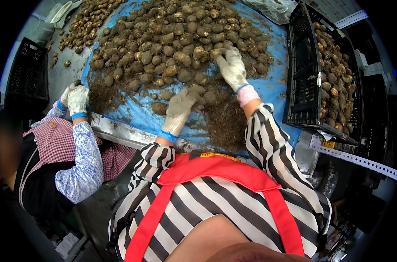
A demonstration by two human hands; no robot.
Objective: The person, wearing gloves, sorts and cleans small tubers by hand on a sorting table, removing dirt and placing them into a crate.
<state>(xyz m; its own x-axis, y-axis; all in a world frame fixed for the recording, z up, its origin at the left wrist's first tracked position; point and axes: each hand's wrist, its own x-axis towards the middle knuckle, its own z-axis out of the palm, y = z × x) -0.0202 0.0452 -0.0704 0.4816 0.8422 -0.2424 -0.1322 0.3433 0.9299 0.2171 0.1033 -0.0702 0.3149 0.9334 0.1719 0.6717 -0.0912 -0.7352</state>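
Both your gloved hands on tuber pile (172, 39): left hand (181, 107) curled around one tuber (197, 90), right hand (231, 66) spread flat, holding nothing.

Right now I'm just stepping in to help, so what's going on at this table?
A person in a striped top and red apron works a big pile of muddy tubers on a blue sheet. The gloved left hand rests on tubers at the pile's near edge; the gloved right hand reaches deeper in. A black crate of tubers stands to the right. A co-worker's gloved hands work alongside.
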